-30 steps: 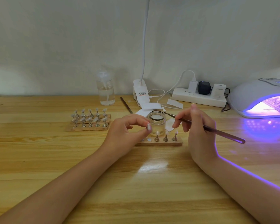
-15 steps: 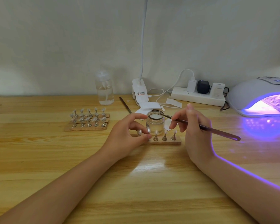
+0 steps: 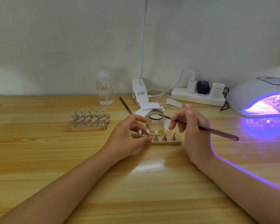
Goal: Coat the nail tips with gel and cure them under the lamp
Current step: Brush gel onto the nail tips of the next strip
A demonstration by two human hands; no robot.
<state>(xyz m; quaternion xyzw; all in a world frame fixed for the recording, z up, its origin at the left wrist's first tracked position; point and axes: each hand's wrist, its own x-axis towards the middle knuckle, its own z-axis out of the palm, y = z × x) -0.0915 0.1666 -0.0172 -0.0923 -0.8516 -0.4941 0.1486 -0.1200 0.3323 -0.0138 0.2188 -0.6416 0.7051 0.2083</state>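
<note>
A narrow wooden strip [image 3: 166, 141] with several nail tips on small metal stands lies at the table's middle. My left hand [image 3: 128, 139] curls over its left end, fingertips around one stand [image 3: 147, 133]. Just behind the strip stands an open glass gel jar [image 3: 155, 122]. My right hand [image 3: 196, 128] holds a thin brush [image 3: 205, 127] like a pen, its tip resting at the jar's rim. At the right edge, the white curing lamp [image 3: 255, 94] glows violet, with tips inside it.
A second wooden board [image 3: 87, 126] with several nail tips on stands lies to the left. Behind are a clear spray bottle [image 3: 104, 90], a clip-on desk lamp base [image 3: 140, 94], white pads [image 3: 149, 106], a spare brush [image 3: 125, 105] and a power strip [image 3: 197, 96] with plugs.
My left hand has dropped from beside the jar to the strip's left end, and its fingers now close around a stand. The brush tip stays at the jar.
</note>
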